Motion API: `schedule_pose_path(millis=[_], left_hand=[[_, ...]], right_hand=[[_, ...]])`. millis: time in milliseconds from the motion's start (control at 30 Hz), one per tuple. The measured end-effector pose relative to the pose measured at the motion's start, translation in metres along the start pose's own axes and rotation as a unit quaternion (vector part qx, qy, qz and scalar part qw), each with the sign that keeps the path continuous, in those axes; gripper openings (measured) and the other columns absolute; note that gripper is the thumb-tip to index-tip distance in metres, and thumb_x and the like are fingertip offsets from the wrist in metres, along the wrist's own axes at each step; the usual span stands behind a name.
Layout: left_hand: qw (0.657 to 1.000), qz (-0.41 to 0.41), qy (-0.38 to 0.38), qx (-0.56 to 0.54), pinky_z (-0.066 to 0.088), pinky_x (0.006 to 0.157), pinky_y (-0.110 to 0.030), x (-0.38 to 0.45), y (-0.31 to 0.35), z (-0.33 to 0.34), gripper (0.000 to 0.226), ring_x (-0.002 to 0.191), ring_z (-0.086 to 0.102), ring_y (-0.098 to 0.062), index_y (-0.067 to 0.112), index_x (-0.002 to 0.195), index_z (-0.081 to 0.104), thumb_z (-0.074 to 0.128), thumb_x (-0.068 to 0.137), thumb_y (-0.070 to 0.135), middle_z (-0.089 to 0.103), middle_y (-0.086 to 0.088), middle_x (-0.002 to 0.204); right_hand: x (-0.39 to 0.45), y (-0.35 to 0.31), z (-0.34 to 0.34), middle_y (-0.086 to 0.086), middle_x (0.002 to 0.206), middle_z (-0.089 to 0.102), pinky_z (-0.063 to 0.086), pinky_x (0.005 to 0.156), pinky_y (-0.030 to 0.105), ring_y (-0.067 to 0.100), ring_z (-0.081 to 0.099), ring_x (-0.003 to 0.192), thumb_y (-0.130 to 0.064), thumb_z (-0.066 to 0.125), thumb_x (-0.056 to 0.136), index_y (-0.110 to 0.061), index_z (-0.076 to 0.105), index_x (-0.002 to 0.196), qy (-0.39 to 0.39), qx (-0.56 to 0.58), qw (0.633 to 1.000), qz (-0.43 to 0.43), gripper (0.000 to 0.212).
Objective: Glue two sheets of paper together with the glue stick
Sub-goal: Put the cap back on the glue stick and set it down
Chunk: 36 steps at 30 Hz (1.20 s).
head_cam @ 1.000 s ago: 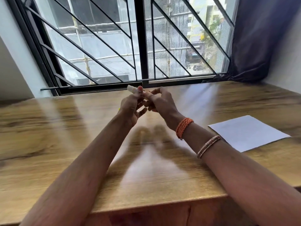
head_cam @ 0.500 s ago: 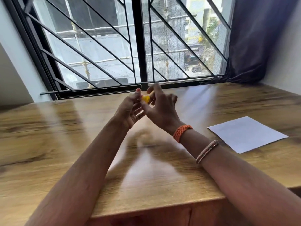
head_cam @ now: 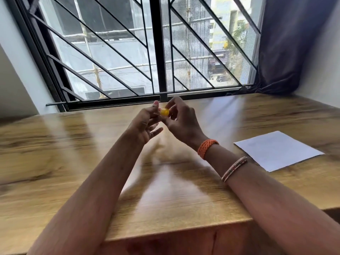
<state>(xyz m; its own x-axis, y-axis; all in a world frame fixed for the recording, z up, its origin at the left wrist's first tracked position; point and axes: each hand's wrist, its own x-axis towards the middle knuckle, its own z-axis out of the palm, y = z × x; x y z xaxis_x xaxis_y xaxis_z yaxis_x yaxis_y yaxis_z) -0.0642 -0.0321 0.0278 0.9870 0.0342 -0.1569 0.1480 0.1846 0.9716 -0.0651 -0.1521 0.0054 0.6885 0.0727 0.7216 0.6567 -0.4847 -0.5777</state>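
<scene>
Both my hands are raised above the middle of the wooden table (head_cam: 73,162), close to the window. Between them is the glue stick (head_cam: 164,112), of which only a small yellow part shows. My left hand (head_cam: 145,124) holds it from the left with thumb and fingertips, its lower fingers spread. My right hand (head_cam: 181,118) pinches the yellow part from the right. The rest of the stick is hidden by my fingers. White paper (head_cam: 277,150) lies flat on the table to the right, apart from both hands; whether it is one sheet or two stacked I cannot tell.
A barred window (head_cam: 158,52) runs along the table's far edge. A dark curtain (head_cam: 290,43) hangs at the back right corner. The table's near edge (head_cam: 184,229) runs under my forearms.
A white end of the glue stick showed above my left hand one second ago; now only the yellow part shows. My right hand's fingers have shifted around it.
</scene>
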Motion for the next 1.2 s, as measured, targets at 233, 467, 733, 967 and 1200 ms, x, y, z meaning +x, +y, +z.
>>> schedule_pose_path(millis=[233,467,733,967,1200], left_hand=[[1.000,0.023,0.011,0.002,0.047,0.081,-0.029,0.009,-0.005,-0.003,0.028,0.081,0.055,-0.007,0.022,0.069,0.056,0.060,0.085,0.045,0.059,0.005,0.076],[1.000,0.012,0.000,0.015,0.046,0.069,-0.026,0.004,-0.004,0.000,0.028,0.109,0.053,-0.013,0.024,0.074,0.058,0.057,0.085,0.050,0.062,0.006,0.087],[0.995,0.035,-0.080,-0.047,0.050,0.080,-0.033,0.003,-0.007,0.001,0.032,0.095,0.057,-0.010,0.024,0.072,0.058,0.048,0.092,0.046,0.064,0.009,0.096],[0.995,0.069,-0.039,-0.065,0.054,0.075,-0.035,0.004,-0.003,0.002,0.026,0.083,0.065,-0.013,0.020,0.072,0.060,0.054,0.091,0.038,0.070,0.006,0.081],[0.998,0.046,-0.015,-0.030,0.051,0.068,-0.030,0.000,-0.003,0.003,0.033,0.082,0.062,-0.011,0.023,0.073,0.059,0.057,0.082,0.055,0.067,0.011,0.075]], right_hand=[[0.001,-0.004,0.002,0.012,0.072,0.067,0.049,0.066,0.029,0.010,0.060,0.054,-0.027,0.055,0.095,-0.011,0.048,0.087,-0.084,0.305,0.919,0.235,0.019],[-0.003,0.004,0.004,-0.006,0.071,0.060,0.035,0.071,0.037,0.015,0.055,0.068,-0.015,0.067,0.076,-0.017,0.056,0.084,0.017,-0.128,0.985,-0.116,0.014],[0.004,0.004,-0.003,0.006,0.072,0.068,0.045,0.058,0.031,0.021,0.064,0.066,-0.035,0.068,0.076,-0.017,0.051,0.080,-0.004,0.135,0.982,0.134,0.025],[0.005,0.001,-0.003,0.003,0.072,0.063,0.044,0.061,0.030,0.017,0.057,0.066,-0.023,0.065,0.085,-0.013,0.052,0.086,-0.002,0.066,0.997,0.030,0.017],[0.004,-0.002,-0.006,-0.005,0.074,0.063,0.027,0.073,0.036,0.023,0.054,0.075,-0.017,0.063,0.073,-0.019,0.054,0.091,0.068,-0.208,0.950,-0.224,0.021]])
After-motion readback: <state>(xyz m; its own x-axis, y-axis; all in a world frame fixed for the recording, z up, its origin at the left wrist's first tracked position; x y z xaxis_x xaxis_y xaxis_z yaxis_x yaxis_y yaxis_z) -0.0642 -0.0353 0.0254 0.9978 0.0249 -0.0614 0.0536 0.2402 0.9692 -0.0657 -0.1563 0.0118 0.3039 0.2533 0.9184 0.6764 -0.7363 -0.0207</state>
